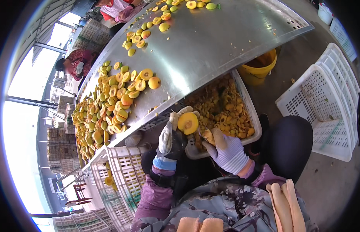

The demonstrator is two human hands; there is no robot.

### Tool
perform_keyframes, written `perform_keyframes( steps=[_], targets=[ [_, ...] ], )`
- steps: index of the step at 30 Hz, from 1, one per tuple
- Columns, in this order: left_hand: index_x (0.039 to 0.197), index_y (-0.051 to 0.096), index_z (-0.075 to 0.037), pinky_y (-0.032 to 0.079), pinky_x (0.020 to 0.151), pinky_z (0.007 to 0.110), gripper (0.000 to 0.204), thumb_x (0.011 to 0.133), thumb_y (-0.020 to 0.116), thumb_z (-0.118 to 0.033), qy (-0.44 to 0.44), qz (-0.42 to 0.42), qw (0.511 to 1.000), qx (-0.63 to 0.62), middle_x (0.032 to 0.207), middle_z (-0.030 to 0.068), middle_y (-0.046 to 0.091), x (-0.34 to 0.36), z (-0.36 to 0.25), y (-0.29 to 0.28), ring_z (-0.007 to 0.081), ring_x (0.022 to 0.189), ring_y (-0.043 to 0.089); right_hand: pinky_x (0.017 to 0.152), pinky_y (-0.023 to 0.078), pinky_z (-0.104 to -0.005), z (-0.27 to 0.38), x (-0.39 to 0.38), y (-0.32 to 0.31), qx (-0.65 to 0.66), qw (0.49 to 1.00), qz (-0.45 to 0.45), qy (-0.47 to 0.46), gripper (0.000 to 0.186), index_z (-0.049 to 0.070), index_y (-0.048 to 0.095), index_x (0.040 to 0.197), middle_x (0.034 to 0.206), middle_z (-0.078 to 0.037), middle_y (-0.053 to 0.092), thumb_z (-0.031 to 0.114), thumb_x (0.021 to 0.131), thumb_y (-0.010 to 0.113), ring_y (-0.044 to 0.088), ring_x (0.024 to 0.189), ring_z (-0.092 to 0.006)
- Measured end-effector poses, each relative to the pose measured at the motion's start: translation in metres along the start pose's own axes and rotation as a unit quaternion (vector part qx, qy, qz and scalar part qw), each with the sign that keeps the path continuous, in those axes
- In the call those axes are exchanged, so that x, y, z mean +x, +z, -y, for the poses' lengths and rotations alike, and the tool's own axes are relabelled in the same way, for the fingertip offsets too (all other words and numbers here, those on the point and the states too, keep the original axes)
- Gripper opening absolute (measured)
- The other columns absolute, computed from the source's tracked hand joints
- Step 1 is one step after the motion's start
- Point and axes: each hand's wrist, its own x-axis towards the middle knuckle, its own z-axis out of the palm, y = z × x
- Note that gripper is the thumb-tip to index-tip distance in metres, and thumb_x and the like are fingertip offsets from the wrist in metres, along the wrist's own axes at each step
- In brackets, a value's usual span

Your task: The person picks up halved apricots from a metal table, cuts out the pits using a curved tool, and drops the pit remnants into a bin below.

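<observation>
Yellow fruit half (187, 123) pinched in left hand (170, 140); right hand (226, 150) (partly hidden): its grip, I cannot tell.

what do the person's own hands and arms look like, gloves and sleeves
The left hand wears a whitish, partly dark glove with a blue band at the wrist. The right hand has a pale, finely striped glove with tan fingers. Both sleeves are purple, dark-banded near the wrist.

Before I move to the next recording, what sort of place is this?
Likely a fruit-processing shed. A broad shiny metal table bears halved yellow-green fruit, a white plastic tub by its edge holds yellow-orange fruit pieces, and white perforated plastic crates stand stacked nearby.
</observation>
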Motion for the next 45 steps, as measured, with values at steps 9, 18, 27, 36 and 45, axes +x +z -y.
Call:
perform_keyframes(
  steps=[9, 18, 27, 36, 45],
  targets=[
    [0.132, 0.040, 0.005, 0.049, 0.086, 0.029, 0.062, 0.097, 0.042, -0.046, 0.040, 0.042, 0.998, -0.005, 0.116, 0.0173, 0.058, -0.032, 0.022, 0.013, 0.0207, 0.098, 0.060, 0.050, 0.049, -0.0430, 0.017, -0.011, 0.005, -0.043, 0.998, 0.052, 0.003, 0.027, 0.001, 0.047, 0.099, 0.067, -0.013, 0.060, 0.020, 0.085, 0.061, 0.062, 0.058, -0.0335],
    [0.107, 0.057, 0.006, 0.052, 0.070, 0.028, 0.063, 0.095, 0.041, -0.053, 0.041, -0.041, 0.998, 0.016, 0.093, 0.0155, 0.064, -0.037, 0.029, 0.024, 0.0182, 0.077, 0.062, 0.050, 0.051, -0.0446, 0.027, -0.025, 0.015, 0.049, 0.994, 0.099, 0.010, 0.035, -0.002, 0.045, 0.103, 0.067, -0.019, 0.061, 0.026, 0.087, 0.058, 0.062, 0.057, -0.0368],
    [0.083, 0.065, 0.006, 0.048, 0.052, 0.025, 0.064, 0.093, 0.045, -0.054, 0.120, -0.001, 0.967, 0.225, 0.072, 0.0124, 0.064, -0.037, 0.015, 0.032, 0.0153, 0.058, 0.059, 0.055, 0.050, -0.0391, 0.030, -0.019, 0.016, 0.339, 0.938, 0.061, -0.043, 0.028, 0.001, 0.052, 0.100, 0.064, -0.016, 0.060, 0.023, 0.087, 0.062, 0.063, 0.062, -0.0327],
    [0.088, 0.061, 0.002, 0.049, 0.066, 0.028, 0.069, 0.093, 0.036, -0.062, 0.098, 0.136, 0.978, -0.123, 0.077, 0.0158, 0.062, -0.022, 0.032, 0.039, 0.0212, 0.074, 0.060, 0.040, 0.039, -0.0243, 0.030, -0.014, -0.020, 0.657, 0.596, 0.369, 0.278, 0.016, 0.006, 0.052, 0.086, 0.060, -0.003, 0.051, 0.020, 0.092, 0.058, 0.047, 0.042, -0.0106],
    [0.117, 0.055, 0.005, 0.048, 0.084, 0.031, 0.055, 0.098, 0.041, -0.044, 0.358, -0.256, 0.766, 0.469, 0.101, 0.0123, 0.065, -0.084, -0.042, -0.062, 0.0190, 0.094, 0.061, 0.035, 0.037, -0.0311, -0.033, -0.019, 0.044, 0.707, 0.438, 0.112, 0.543, 0.025, 0.010, 0.048, 0.078, 0.053, -0.003, 0.045, 0.029, 0.090, 0.058, 0.045, 0.037, -0.0146]
  ],
)
